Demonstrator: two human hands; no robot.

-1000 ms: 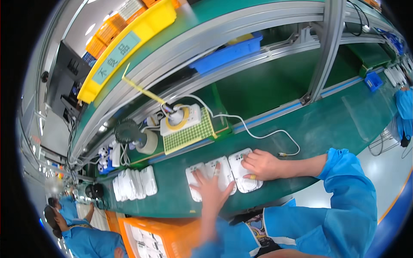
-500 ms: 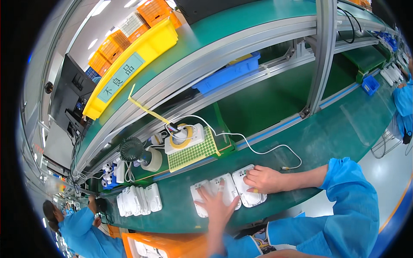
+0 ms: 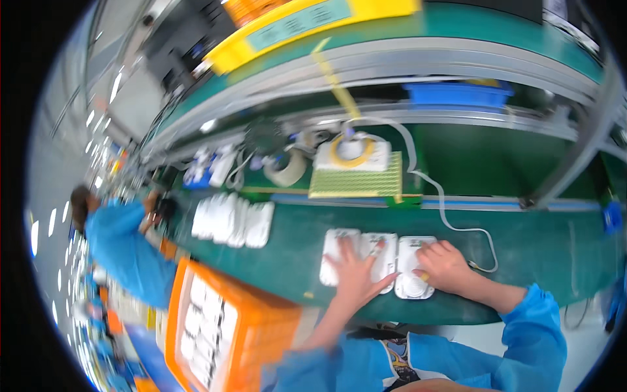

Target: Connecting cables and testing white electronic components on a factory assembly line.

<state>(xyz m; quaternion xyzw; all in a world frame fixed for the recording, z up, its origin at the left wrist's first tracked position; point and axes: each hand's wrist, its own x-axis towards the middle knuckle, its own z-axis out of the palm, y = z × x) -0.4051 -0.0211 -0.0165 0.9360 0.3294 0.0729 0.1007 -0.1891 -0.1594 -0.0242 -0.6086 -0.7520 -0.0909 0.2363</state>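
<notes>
Three flat white plastic devices with rounded corners lie side by side on the green bench. My left hand (image 3: 353, 274) rests over the left device (image 3: 330, 271) and the middle device (image 3: 386, 261), its fingers spread and stretched out. At the right device (image 3: 411, 287), which has a round disc at its near end, my right hand (image 3: 448, 266) is closed on the right edge, fingers bent and the thumb on its face. A yellow band shows on the right thumb. The hands cover parts of all three devices.
A row of similar white devices (image 3: 232, 221) stands to the left. An orange crate (image 3: 261, 320) holding white parts is at the near left. Behind are a yellow perforated mat (image 3: 356, 184), a tape roll (image 3: 353, 150), a small fan (image 3: 264, 136) and a white cable (image 3: 444, 215). A co-worker (image 3: 124, 238) sits left.
The view has swung left and down, so the orange crate shows more fully. Both hands stay on the same white devices, with little visible change in their pose.
</notes>
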